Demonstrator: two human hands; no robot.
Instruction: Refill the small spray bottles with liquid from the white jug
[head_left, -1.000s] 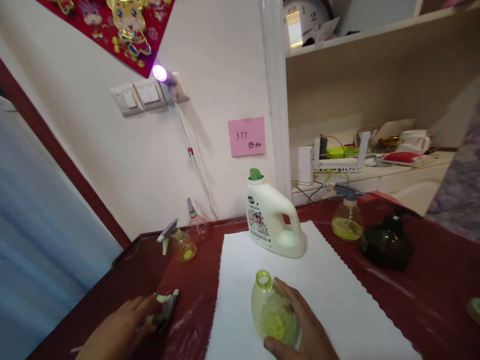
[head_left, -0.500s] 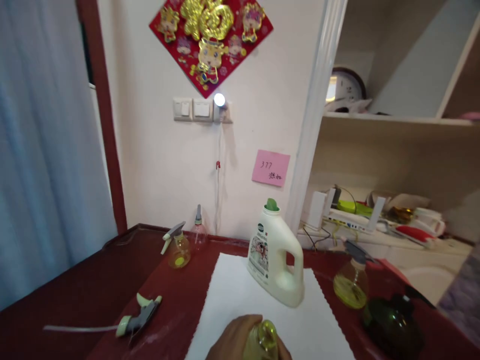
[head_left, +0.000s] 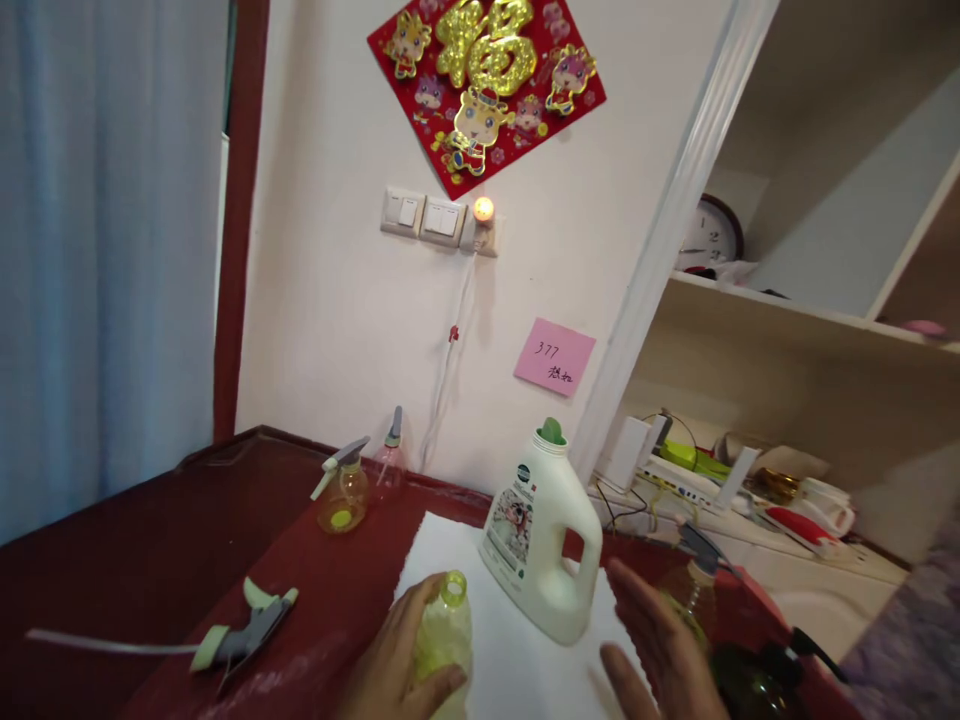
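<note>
An uncapped yellow-green plastic bottle [head_left: 445,632] stands at the near edge of a white mat [head_left: 517,665], and my left hand [head_left: 394,665] is wrapped round its left side. To the right, my right hand [head_left: 660,655] hovers open with fingers stretched out, holding nothing, close to a white detergent jug [head_left: 544,540] with a green cap. A loose spray head [head_left: 240,635] with a long tube lies on the red table [head_left: 150,540] to the left, away from both hands.
Two small spray bottles, a yellow one [head_left: 341,492] and a pinkish one [head_left: 390,462], stand by the wall. Another yellow spray bottle [head_left: 697,585] and a dark green bottle [head_left: 757,685] stand at the right. A cluttered counter [head_left: 750,480] lies beyond.
My left hand let go of the spray head and took the yellow-green bottle. My right hand released the bottle and moved right, open. The view tilted upward.
</note>
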